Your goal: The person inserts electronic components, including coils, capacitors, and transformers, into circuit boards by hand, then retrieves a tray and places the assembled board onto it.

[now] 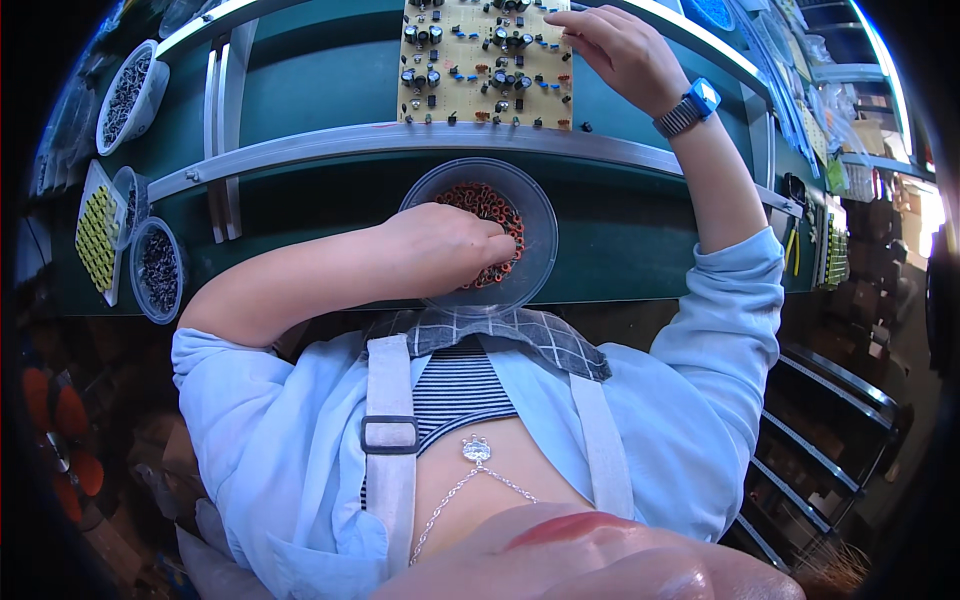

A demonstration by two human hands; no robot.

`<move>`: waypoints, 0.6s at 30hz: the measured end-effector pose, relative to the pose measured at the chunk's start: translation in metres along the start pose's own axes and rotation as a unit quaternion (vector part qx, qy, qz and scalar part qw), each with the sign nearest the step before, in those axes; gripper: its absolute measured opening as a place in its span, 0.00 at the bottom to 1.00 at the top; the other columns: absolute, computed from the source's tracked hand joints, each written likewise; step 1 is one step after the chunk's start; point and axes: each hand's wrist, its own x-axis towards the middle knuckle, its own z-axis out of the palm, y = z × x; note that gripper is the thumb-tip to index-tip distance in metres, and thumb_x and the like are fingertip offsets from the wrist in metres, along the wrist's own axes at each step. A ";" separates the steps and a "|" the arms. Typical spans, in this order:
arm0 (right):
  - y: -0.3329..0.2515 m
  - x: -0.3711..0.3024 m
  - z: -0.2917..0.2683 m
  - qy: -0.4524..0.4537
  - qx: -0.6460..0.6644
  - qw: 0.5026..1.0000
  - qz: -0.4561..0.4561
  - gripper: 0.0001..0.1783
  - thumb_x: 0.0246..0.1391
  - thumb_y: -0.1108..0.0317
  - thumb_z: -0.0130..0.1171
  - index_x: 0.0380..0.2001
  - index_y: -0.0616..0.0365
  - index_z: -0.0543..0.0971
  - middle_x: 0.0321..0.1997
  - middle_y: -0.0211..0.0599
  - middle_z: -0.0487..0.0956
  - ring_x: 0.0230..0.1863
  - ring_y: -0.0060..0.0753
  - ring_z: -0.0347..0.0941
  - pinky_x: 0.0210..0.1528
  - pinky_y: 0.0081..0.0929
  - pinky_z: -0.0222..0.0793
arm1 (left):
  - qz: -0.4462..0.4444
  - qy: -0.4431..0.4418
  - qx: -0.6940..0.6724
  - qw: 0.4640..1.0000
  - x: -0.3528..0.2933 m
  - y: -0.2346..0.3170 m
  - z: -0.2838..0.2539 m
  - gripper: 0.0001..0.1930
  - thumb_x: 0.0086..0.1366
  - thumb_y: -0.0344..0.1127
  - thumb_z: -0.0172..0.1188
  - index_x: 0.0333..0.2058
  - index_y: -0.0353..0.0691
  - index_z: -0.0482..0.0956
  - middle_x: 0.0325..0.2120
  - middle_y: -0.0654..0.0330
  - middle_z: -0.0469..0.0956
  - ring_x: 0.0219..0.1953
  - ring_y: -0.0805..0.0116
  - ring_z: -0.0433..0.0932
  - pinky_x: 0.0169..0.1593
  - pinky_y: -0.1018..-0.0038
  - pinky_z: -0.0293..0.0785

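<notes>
Circuit board (pixel 462 102) | right hand (pixel 625 55): over its right edge, fingers loosely bunched, can't tell if gripping | left hand (pixel 445 245): off board's near side, fingertips among orange parts (pixel 478 196) in clear tub (pixel 541 238), closure hidden | metal rail (pixel 330 147): along board's near edge | step: seemingly picking parts for board | next: likely calls for pinching one

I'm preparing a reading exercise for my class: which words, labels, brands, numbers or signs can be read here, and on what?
None can be read.
Circuit board: any markings are too small.
Wristwatch: its face is too small and bright.
Plastic bags: too blurred.
</notes>
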 end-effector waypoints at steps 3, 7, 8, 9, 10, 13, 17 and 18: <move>0.000 0.005 -0.003 -0.018 0.006 0.999 -0.034 0.15 0.50 0.70 0.57 0.43 0.53 0.75 0.29 0.39 0.75 0.33 0.44 0.72 0.37 0.37 0.69 | 0.016 0.019 -0.002 1.000 -0.002 -0.002 0.002 0.11 0.52 0.26 0.59 0.36 0.36 0.77 0.34 0.55 0.76 0.40 0.58 0.78 0.40 0.66 0.77; -0.001 0.010 -0.008 -0.074 -0.013 0.997 0.013 0.16 0.50 0.70 0.57 0.44 0.52 0.75 0.29 0.39 0.75 0.33 0.44 0.72 0.37 0.37 0.69 | 0.039 0.036 0.010 0.999 -0.004 -0.003 0.004 0.11 0.51 0.26 0.59 0.35 0.37 0.78 0.34 0.55 0.76 0.39 0.58 0.78 0.41 0.66 0.77; -0.002 0.011 -0.008 -0.074 -0.013 0.997 0.013 0.16 0.50 0.70 0.57 0.44 0.52 0.75 0.29 0.39 0.75 0.33 0.44 0.72 0.37 0.37 0.69 | 0.039 0.041 0.010 0.998 -0.004 -0.003 0.004 0.10 0.51 0.26 0.59 0.35 0.37 0.79 0.34 0.55 0.76 0.39 0.58 0.78 0.41 0.66 0.77; -0.002 0.013 -0.007 -0.073 -0.013 0.997 0.008 0.15 0.50 0.70 0.57 0.44 0.53 0.75 0.29 0.39 0.76 0.33 0.44 0.72 0.37 0.37 0.69 | 0.039 0.046 0.009 0.998 -0.004 -0.003 0.004 0.10 0.51 0.26 0.59 0.35 0.37 0.79 0.34 0.55 0.76 0.39 0.58 0.78 0.41 0.66 0.77; -0.002 0.015 -0.006 -0.072 -0.014 0.997 0.002 0.14 0.51 0.69 0.57 0.43 0.53 0.75 0.29 0.39 0.76 0.33 0.44 0.73 0.37 0.37 0.69 | 0.039 0.045 0.009 0.998 -0.004 -0.003 0.005 0.10 0.51 0.26 0.59 0.35 0.37 0.79 0.34 0.55 0.76 0.39 0.58 0.78 0.41 0.66 0.77; 0.000 0.014 -0.005 -0.066 -0.005 0.998 -0.005 0.13 0.51 0.68 0.57 0.42 0.53 0.76 0.30 0.39 0.77 0.33 0.44 0.74 0.37 0.36 0.70 | 0.043 0.073 0.022 0.996 -0.004 -0.003 0.007 0.11 0.51 0.27 0.59 0.36 0.37 0.79 0.33 0.55 0.77 0.38 0.58 0.78 0.42 0.67 0.76; 0.008 0.003 -0.002 0.023 0.069 0.996 -0.056 0.11 0.50 0.68 0.58 0.38 0.55 0.78 0.30 0.41 0.79 0.34 0.44 0.75 0.38 0.34 0.71 | -0.009 0.038 -0.006 0.999 -0.002 0.002 0.002 0.11 0.53 0.28 0.58 0.37 0.38 0.79 0.32 0.56 0.78 0.37 0.58 0.79 0.41 0.68 0.76; 0.011 -0.001 0.001 0.101 0.127 0.982 -0.100 0.10 0.50 0.68 0.59 0.37 0.56 0.79 0.31 0.42 0.79 0.34 0.44 0.76 0.38 0.33 0.71 | -0.008 0.038 -0.006 0.999 -0.003 0.003 0.000 0.11 0.53 0.28 0.58 0.37 0.38 0.79 0.32 0.56 0.78 0.37 0.58 0.79 0.41 0.68 0.76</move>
